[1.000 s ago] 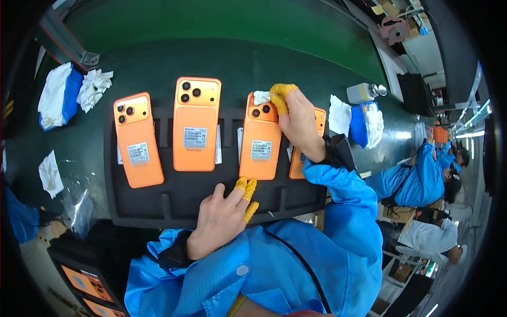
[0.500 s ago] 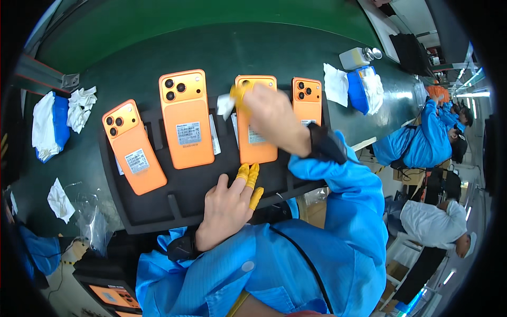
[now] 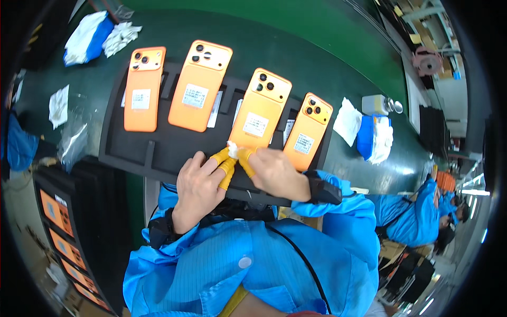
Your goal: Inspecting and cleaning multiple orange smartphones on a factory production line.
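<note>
Four orange phones lie back up on a black foam tray, each with a white label and three camera lenses. My hands meet at the lower end of the third phone from the left. A small crumpled white wipe is pinched in the fingers of my right hand. My left hand has its bent fingertips closed against the same wipe. Yellow finger cots cover several fingers on both hands. The fourth phone lies just right of my right hand; the second phone and first phone lie further left.
Blue boxes of white wipes stand at far left and right, with loose wipes beside them. A pump bottle stands at the right. Black trays of orange phones are stacked lower left. Other people in blue work at the right.
My right hand has come down with the wipe from the third phone's camera end to its lower end, meeting my left hand. The whole view has turned, shifting the tray.
</note>
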`<state>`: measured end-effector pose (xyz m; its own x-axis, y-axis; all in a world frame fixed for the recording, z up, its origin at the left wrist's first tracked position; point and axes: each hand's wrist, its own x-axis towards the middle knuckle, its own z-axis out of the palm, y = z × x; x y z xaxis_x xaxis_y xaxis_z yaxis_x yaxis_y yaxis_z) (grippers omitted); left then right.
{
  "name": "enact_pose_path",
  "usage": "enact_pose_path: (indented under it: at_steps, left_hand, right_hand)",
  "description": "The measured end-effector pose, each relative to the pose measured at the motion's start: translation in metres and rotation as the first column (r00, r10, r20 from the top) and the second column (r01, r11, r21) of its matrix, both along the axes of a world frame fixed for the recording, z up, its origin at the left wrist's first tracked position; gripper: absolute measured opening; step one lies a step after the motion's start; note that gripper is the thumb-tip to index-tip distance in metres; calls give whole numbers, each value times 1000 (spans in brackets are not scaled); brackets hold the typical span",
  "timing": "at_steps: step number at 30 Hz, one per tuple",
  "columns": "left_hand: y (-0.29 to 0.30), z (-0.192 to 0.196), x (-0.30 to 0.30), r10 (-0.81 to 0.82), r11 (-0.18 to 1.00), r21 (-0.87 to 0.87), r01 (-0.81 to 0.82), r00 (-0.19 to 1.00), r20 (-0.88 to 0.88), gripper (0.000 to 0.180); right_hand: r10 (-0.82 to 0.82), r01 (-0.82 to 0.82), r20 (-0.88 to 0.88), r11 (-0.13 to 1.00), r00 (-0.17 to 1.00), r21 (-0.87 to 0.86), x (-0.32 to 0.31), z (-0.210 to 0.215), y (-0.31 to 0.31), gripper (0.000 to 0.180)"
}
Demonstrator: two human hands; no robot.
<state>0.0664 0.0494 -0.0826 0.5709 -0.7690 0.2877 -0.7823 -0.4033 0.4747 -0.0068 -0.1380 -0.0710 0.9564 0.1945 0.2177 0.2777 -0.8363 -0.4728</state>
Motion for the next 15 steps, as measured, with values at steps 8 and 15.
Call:
enact_pose_path:
  at_steps: [8, 15]
  left_hand:
    - [0, 9, -2, 57, 997, -43, -57, 998, -1, 23]
    - [43, 13, 52, 363, 930, -40, -365, 900, 242, 39]
  right_hand:
    - [-176, 201, 195, 973, 965, -117, 74, 7, -35, 20]
    - [105, -97, 92, 992, 990, -79, 21, 6, -9, 17]
